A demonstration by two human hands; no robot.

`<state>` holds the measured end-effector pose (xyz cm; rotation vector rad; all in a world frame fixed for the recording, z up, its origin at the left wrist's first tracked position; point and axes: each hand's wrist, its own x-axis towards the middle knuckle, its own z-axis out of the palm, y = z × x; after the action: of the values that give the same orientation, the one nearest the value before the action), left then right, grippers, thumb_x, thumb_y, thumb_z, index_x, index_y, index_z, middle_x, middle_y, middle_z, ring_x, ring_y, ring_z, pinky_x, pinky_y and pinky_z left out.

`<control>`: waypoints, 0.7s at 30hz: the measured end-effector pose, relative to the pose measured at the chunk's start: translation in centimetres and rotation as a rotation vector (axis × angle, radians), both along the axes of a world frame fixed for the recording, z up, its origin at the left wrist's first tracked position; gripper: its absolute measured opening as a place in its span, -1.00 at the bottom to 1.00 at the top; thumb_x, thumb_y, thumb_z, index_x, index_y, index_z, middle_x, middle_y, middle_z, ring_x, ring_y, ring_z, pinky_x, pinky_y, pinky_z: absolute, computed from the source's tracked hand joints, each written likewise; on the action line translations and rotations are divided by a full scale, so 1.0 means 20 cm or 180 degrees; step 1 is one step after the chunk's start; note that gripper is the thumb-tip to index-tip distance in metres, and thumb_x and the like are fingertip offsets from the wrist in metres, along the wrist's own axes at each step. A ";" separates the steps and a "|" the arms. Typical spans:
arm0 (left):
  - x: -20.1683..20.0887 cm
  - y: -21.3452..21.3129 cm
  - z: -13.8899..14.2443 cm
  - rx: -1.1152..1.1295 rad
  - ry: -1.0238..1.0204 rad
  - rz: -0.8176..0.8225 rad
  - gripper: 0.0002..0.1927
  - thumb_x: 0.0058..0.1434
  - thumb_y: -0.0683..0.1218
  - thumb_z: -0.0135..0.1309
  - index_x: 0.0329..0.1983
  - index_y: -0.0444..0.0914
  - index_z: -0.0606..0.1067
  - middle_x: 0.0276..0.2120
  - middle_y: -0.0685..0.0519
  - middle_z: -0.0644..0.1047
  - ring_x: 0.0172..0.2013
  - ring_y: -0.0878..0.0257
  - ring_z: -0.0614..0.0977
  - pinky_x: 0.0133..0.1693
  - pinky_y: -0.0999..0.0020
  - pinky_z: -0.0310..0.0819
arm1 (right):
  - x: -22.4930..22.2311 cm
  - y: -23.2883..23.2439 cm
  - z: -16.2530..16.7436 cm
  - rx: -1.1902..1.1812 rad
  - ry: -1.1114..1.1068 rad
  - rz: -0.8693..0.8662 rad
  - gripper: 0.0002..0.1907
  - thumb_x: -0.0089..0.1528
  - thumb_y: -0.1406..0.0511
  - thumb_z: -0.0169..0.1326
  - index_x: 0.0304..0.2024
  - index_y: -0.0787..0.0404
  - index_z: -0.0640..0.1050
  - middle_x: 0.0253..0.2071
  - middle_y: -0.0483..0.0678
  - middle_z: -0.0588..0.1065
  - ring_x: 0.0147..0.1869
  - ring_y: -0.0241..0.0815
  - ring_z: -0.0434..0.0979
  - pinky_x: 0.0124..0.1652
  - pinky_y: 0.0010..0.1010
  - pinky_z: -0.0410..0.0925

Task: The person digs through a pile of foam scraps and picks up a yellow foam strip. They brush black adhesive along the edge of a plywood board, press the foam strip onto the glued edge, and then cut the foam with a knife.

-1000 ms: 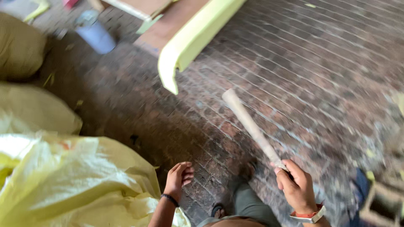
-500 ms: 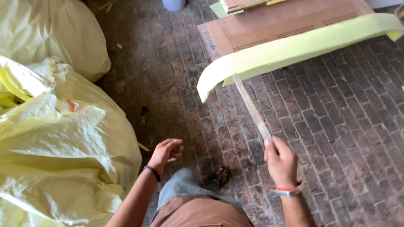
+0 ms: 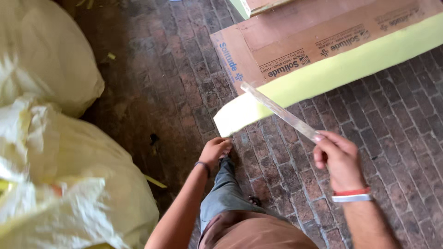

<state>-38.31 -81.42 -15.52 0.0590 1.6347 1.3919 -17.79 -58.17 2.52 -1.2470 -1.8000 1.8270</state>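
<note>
From my head camera, I look straight down at the brick floor (image 3: 184, 92). My right hand (image 3: 339, 159) is closed around one end of a long flat pale strip (image 3: 280, 111), thumb and fingers pinching it; the strip slants up and away from that hand, its far end over the corner of the yellow-green foam slab (image 3: 341, 71). My left hand (image 3: 215, 152) hangs loosely curled, holding nothing, just below the foam's near corner and well apart from the strip. A brown cardboard sheet (image 3: 295, 37) lies on the foam. Big pale plastic sacks (image 3: 60, 175) crowd the floor's left edge. My bent knee (image 3: 226, 193) shows between my arms.
</note>
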 end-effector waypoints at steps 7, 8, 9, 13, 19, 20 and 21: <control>-0.37 0.55 -0.18 -0.0652 0.1219 -0.0978 -0.48 0.23 0.14 0.13 0.17 -0.21 0.59 0.06 -0.06 0.64 0.05 0.05 0.65 0.11 0.23 0.47 | -0.27 0.04 0.10 0.0951 -0.0810 0.0180 -0.79 0.37 0.31 0.05 -0.11 0.31 0.64 -0.47 -0.04 0.56 -0.51 -0.34 0.45 -0.50 -0.52 0.31; -0.41 0.61 -0.21 -0.0759 0.1330 -0.0923 -0.42 0.20 0.14 0.18 0.24 -0.21 0.52 0.13 -0.08 0.58 0.11 0.01 0.60 0.15 0.20 0.43 | -0.30 0.05 0.10 0.1105 -0.0960 0.0199 -0.78 0.38 0.30 0.05 -0.11 0.30 0.65 -0.47 -0.03 0.57 -0.51 -0.33 0.47 -0.51 -0.51 0.32; -0.44 0.65 -0.23 -0.0867 0.1448 -0.0863 -0.34 0.16 0.14 0.23 0.30 -0.21 0.45 0.20 -0.10 0.52 0.18 -0.03 0.54 0.20 0.17 0.38 | -0.33 0.05 0.09 0.1182 -0.0978 0.0208 -0.79 0.37 0.30 0.06 -0.07 0.28 0.64 -0.47 -0.03 0.58 -0.50 -0.32 0.49 -0.51 -0.50 0.34; -0.49 0.66 -0.32 -0.0888 0.1613 -0.1319 -0.21 0.08 0.13 0.33 0.31 -0.25 0.33 0.21 -0.16 0.46 0.21 -0.04 0.48 0.21 0.14 0.34 | -0.40 0.11 0.08 0.1290 -0.0888 0.0263 -0.73 0.35 0.32 0.07 0.08 0.24 0.62 -0.43 -0.04 0.60 -0.47 -0.32 0.54 -0.48 -0.50 0.39; -0.42 0.59 -0.30 -0.1298 0.1972 -0.1718 -0.54 0.18 0.12 0.24 0.03 -0.19 0.45 -0.12 -0.09 0.64 -0.10 -0.02 0.67 -0.03 0.11 0.54 | -0.41 0.17 0.10 0.1470 -0.0753 0.0327 -0.70 0.43 0.33 0.05 0.18 0.24 0.58 -0.34 0.03 0.59 -0.38 -0.31 0.56 -0.38 -0.51 0.43; -0.35 0.59 -0.27 -0.1274 0.2242 -0.1683 -0.58 0.18 0.08 0.25 0.00 -0.19 0.45 -0.21 -0.08 0.64 -0.17 0.00 0.67 -0.10 0.10 0.55 | -0.40 0.18 0.10 0.1556 -0.0767 0.0305 -0.70 0.44 0.32 0.05 0.20 0.24 0.58 -0.33 0.05 0.59 -0.36 -0.30 0.55 -0.35 -0.51 0.42; -0.26 0.59 -0.23 -0.1171 0.2523 -0.1555 -0.66 0.17 0.03 0.23 -0.06 -0.18 0.47 -0.24 -0.07 0.62 -0.21 0.00 0.66 -0.13 0.08 0.54 | -0.40 0.18 0.09 0.1570 -0.0777 0.0314 -0.70 0.44 0.32 0.05 0.21 0.23 0.58 -0.31 0.05 0.59 -0.35 -0.30 0.56 -0.34 -0.51 0.43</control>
<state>-43.60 -69.70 -20.09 0.8228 2.2887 0.6920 -25.76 -54.52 4.39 -1.2341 -2.2940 1.1922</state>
